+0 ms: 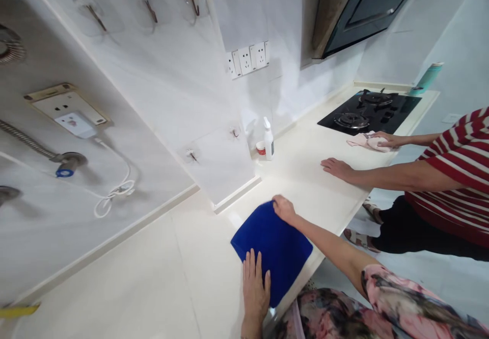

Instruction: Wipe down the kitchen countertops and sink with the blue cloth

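Note:
A blue cloth (273, 244) lies flat on the white countertop (183, 272) near its front edge. My left hand (255, 284) rests flat on the cloth's near corner, fingers stretched out. My right hand (283, 209) is curled on the cloth's far corner, pinching its edge.
Another person in a red striped shirt (458, 176) stands at the right. One of their hands (336, 168) lies flat on the counter; the other presses a pink cloth (367, 141) beside the black gas hob (369, 110). A white spray bottle (268, 140) and small red cup (261, 148) stand by the wall.

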{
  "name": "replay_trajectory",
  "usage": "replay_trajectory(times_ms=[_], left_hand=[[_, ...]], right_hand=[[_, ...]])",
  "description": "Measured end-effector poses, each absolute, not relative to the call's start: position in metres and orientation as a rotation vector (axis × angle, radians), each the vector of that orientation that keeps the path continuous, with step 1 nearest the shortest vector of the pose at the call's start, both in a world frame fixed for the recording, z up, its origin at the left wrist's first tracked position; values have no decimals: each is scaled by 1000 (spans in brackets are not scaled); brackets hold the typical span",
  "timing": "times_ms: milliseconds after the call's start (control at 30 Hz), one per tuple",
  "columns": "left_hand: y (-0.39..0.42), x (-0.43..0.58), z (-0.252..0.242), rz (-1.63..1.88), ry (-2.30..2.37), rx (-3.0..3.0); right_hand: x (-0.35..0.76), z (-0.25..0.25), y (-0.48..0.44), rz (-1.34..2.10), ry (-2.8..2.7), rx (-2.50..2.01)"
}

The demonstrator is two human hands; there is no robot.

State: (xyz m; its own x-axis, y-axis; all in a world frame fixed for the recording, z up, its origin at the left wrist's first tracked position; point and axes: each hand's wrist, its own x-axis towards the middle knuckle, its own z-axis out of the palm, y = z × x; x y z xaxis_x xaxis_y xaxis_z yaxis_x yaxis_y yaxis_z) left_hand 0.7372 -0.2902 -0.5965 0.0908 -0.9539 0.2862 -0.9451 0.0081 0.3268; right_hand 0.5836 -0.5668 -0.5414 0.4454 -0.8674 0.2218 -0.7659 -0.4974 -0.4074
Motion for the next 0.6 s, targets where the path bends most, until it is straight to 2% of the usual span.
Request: replay_trajectory(times_ms=[100,200,300,400,600], left_hand=[[-281,755,-596,-57,-1838,1941],[-277,790,-597,87,-1651,2011],[-280,833,-594,242,-1457,2101],[-285,863,-587,325,-1344,2227],[-293,878,-584,339,-1390,2236]], right_hand=[[586,-528,-572,-669,1510,-2402],[602,-526,-529,-666,1292,-2505],[621,-536,-469,-561,865,-2666],[627,-543,-437,-414,928,-2598],[563,-541,-439,-322,841,-2560]])
